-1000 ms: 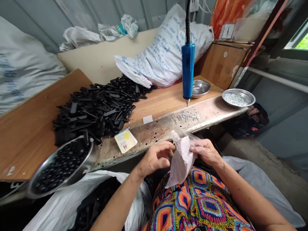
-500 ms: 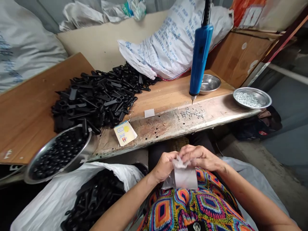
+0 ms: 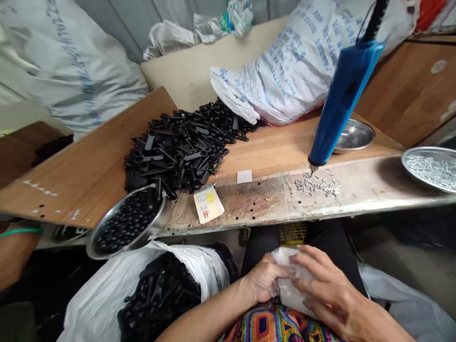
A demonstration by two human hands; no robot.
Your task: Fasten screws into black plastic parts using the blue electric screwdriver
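Note:
Low in front of my lap is a small white packet [image 3: 290, 290], its outer layer crinkled like thin plastic; I cannot make out what is inside. My left hand [image 3: 265, 280] is closed around its left side, thumb lying across the front. Over its right side, my right hand [image 3: 324, 287] rests with fingers stretched and spread, touching the surface. Part of the packet is hidden behind those fingers.
A blue electric screwdriver [image 3: 344, 104] hangs above loose screws [image 3: 317, 184] on the bench. Black plastic parts [image 3: 181, 147] are heaped behind a notepad [image 3: 208, 205]. Metal bowls [image 3: 156, 223] stand left and right. Another person's arm [image 3: 17, 254] shows at the left edge.
The camera view has turned left. My right hand has gone from pinching the packet's crumpled top to lying spread over its right side; my left hand still holds it.

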